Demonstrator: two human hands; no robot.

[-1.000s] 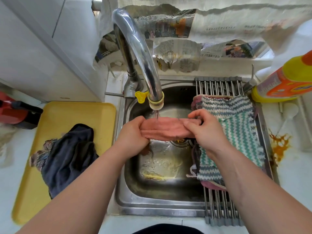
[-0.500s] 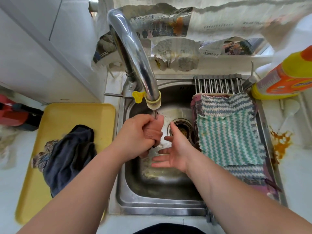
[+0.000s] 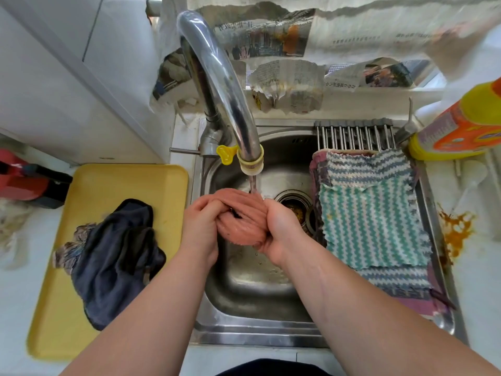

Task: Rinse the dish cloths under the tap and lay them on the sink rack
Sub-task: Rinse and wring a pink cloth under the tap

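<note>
Left hand (image 3: 202,223) and right hand (image 3: 279,229) are both clenched round the pink cloth (image 3: 244,226), which is bunched into a wad between them. The wad is held over the sink (image 3: 260,332), toward its back edge, directly under the tap (image 3: 217,77). A thin stream (image 3: 253,185) lands on top of the wad.

Step in hand, by my reading: rinsing and squeezing this cloth.
- Turn the wad so water reaches the inner folds, not only the top.
- Wring low in the basin so the splash stays inside.
- Runoff colour can't be judged here.

The rack (image 3: 355,137) along the sink's right edge carries a green zigzag cloth (image 3: 371,223) over others. Only the bars at its back edge are bare, so the pink one likely goes on top, spread flat. A dark cloth (image 3: 116,253) lies mid-tray on the yellow tray (image 3: 122,180), probably unrinsed.
</note>
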